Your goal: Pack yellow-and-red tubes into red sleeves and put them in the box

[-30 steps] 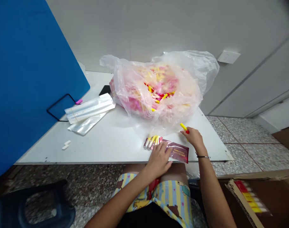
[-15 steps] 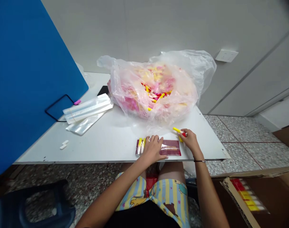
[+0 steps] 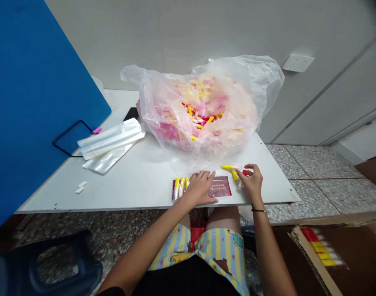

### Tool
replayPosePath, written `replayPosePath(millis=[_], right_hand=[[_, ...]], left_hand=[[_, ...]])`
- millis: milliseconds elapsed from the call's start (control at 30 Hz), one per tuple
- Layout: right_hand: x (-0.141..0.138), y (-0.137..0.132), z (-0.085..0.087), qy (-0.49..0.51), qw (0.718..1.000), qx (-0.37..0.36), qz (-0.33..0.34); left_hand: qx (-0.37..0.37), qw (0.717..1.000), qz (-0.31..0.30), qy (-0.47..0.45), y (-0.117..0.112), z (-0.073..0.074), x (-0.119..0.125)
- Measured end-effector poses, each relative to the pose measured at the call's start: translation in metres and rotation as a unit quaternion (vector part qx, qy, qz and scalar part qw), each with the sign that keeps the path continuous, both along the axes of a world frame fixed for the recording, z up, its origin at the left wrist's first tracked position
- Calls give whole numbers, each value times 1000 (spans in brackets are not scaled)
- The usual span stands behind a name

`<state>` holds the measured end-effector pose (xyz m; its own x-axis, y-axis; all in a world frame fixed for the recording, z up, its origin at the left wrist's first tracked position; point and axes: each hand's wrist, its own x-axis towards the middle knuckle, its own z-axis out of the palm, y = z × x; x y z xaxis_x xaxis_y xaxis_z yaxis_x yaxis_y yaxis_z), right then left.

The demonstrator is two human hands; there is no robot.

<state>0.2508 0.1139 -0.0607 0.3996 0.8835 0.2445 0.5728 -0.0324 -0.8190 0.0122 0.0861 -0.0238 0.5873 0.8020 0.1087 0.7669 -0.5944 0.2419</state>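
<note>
My left hand (image 3: 200, 189) lies flat on a maroon printed foil packet (image 3: 220, 187), its fingers spread. Several yellow-and-white tubes (image 3: 179, 188) stick out of the packet's left end. My right hand (image 3: 252, 183) is shut on a few yellow sticks with red tips (image 3: 233, 169), just right of the packet. Behind both hands sits a clear plastic bag (image 3: 197, 111) heaped with many yellow, pink and red sticks, its mouth open.
The hands work at the front edge of a white table (image 3: 138, 193). Clear plastic sleeves (image 3: 109, 142) and a black phone (image 3: 131, 114) lie left of the bag. A blue board (image 3: 36, 102) stands at left. A cardboard box (image 3: 317, 259) sits on the floor at lower right.
The packet has turned from tilted to nearly square with the table edge, under my left hand. My right hand has moved closer to the packet, still holding the yellow sticks.
</note>
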Motion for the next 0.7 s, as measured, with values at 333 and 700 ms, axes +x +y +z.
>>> replayPosePath(millis=[333,700], right_hand=[[-34,-20,9,93,993,52,-42],[-59,-31,6,15,999,24,29]], left_hand=[[2,999,-43,-33,3,-2,11],[8,999,-36,-40,2,-3,11]])
